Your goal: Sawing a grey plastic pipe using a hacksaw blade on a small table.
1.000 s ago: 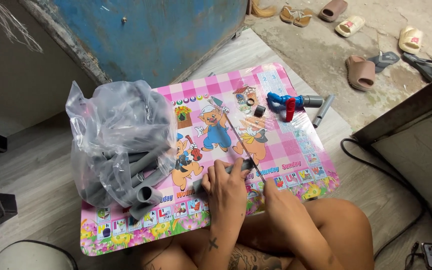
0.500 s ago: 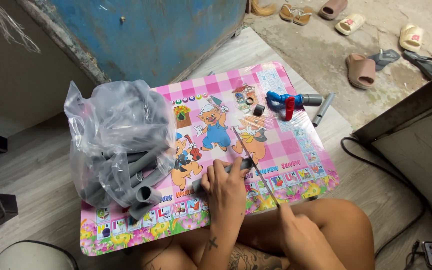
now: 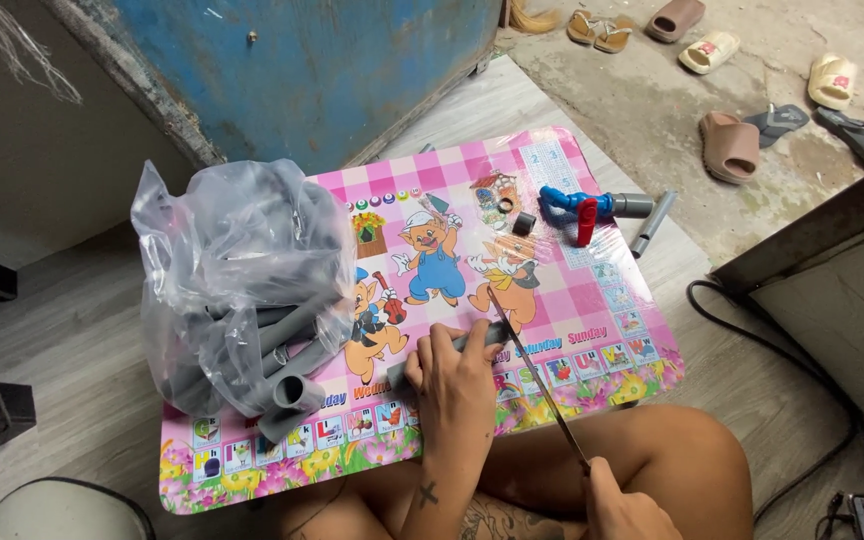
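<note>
Grey pipe piece (image 3: 487, 335) lies flat on the pink cartoon-printed table (image 3: 592, 300), near its front edge, pinned there under the left hand (image 3: 457, 385), whose fingers are curled down over it and pressing. A thin saw blade (image 3: 537, 385) crosses the exposed end of the pipe at a slant, its tip just beyond the pipe and its lower end running back to the right hand (image 3: 617, 510), which is closed about the blade's end at the bottom edge of the view, above the person's bare knee (image 3: 682, 455). Judged from this, the step in hand is cutting through the pipe, with the cut not yet complete. The next move would call for a firm hold on the pipe and the blade kept to one line, clear of the pressing fingers. To the left a clear plastic bag (image 3: 242, 280) of grey pipe fittings rests on the table. At the far right corner lie a blue and red valve (image 3: 582, 208), a grey tube (image 3: 652, 225) and a small dark ring (image 3: 523, 224). Sandals (image 3: 732, 145) lie on the concrete beyond.
</note>
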